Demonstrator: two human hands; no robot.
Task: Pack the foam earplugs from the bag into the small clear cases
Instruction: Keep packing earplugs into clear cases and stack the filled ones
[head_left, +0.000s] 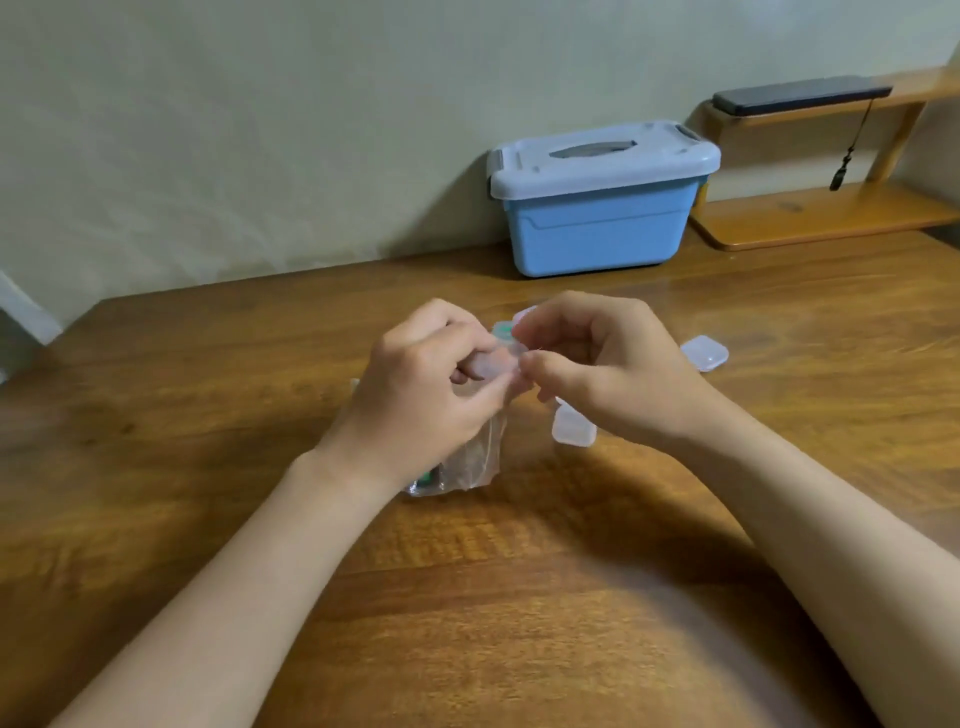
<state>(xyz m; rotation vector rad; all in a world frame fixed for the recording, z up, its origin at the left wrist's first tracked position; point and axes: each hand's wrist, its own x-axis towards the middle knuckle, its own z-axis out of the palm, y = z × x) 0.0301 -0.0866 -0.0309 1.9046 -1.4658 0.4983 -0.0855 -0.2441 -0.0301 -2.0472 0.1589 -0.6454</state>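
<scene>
We pinch a small clear case (491, 364) between our left hand (431, 379) and right hand (597, 364) above the plastic bag (467, 462) on a wooden table (208, 415); a blue storage box (602, 208) stands by the wall. No lettering is legible.

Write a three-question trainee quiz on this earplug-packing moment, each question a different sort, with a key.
1. True or false: the blue storage box has its lid off.
2. Multiple choice: the clear plastic bag hangs from A) the left hand, B) the wooden shelf, C) the blue storage box.
3. Fill in: the small clear case to the right of the right hand lies on the ____.

Key: 1 false, the lid is on. 2 A; both hands meet at the bag's top. 3 table.
</scene>
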